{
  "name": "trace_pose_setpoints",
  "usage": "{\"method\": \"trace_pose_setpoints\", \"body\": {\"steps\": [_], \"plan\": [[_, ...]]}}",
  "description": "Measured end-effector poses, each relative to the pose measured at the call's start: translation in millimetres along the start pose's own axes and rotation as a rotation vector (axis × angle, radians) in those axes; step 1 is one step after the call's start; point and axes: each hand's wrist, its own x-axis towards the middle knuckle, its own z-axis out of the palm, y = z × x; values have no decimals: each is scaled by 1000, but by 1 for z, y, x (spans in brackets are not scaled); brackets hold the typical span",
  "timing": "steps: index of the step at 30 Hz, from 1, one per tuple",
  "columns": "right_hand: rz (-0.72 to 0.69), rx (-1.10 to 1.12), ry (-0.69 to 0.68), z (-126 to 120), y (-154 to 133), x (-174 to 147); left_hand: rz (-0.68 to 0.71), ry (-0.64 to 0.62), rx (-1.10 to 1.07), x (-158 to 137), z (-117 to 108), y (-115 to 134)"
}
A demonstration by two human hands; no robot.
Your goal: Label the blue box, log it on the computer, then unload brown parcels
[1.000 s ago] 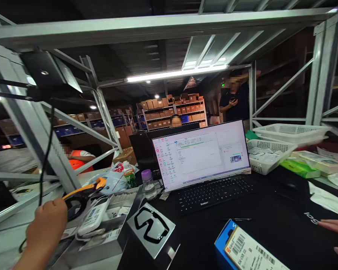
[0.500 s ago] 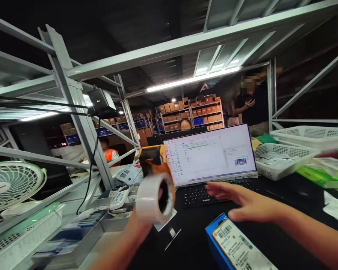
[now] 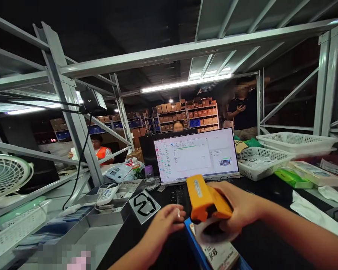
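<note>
My right hand (image 3: 236,204) grips a yellow tape dispenser (image 3: 197,193) from its right side. The dispenser's roll of clear tape (image 3: 214,234) hangs just over a blue box (image 3: 195,245) with a white printed label (image 3: 222,257) on top; whether they touch is unclear. Just left of the dispenser, my left hand (image 3: 167,223) has loosely curled fingers, thumb apart. A small pale glint shows at its fingertips, too small to name. A grey box with a black design (image 3: 144,206) lies beyond that hand.
A monitor (image 3: 194,153) and a partly hidden keyboard (image 3: 176,195) stand ahead. White baskets (image 3: 260,172) and a green packet (image 3: 293,179) are at the right. Grey trays (image 3: 101,228), a bottle with purple cap (image 3: 150,178) and a fan (image 3: 7,176) are leftward. Co-workers stay beyond the shelf frame.
The tape dispenser has passed from my left hand to my right and now hangs over the blue box. My left hand has moved beside it. The view has shifted slightly right.
</note>
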Motion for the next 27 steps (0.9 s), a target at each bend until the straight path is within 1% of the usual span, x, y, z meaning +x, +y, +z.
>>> {"method": "trace_pose_setpoints", "body": {"steps": [2,4,7,10,12,14,16,18,20,23,25,27], "plan": [[55,-296,43,-16,-20,-12,-65,-51,-185,-7,-7,16],[111,-458,37,-25,-34,-17,-80,-134,-264,-18,-4,30],[186,-537,-39,-29,-39,-19,-117,-245,-259,-35,18,42],[208,-595,-102,-29,-37,-17,-154,-268,-289,-43,39,42],[204,-619,-136,-29,-36,-14,-122,-224,-293,-43,46,38],[207,-637,-186,-27,-37,-10,-59,-164,-240,-43,46,34],[216,-661,-256,-27,-39,-6,-37,-118,-162,-45,41,31],[224,-703,-331,-31,-40,-6,-66,-81,-105,-51,33,28],[243,-763,-380,-43,-39,-10,-127,-30,-64,-58,23,23],[335,-870,-397,-72,-30,-19,-197,100,-2,-67,13,7],[399,-921,-398,-91,-18,-23,-246,163,14,-70,13,-9],[417,-947,-417,-103,-2,-24,-298,179,-2,-70,20,-26]]}}
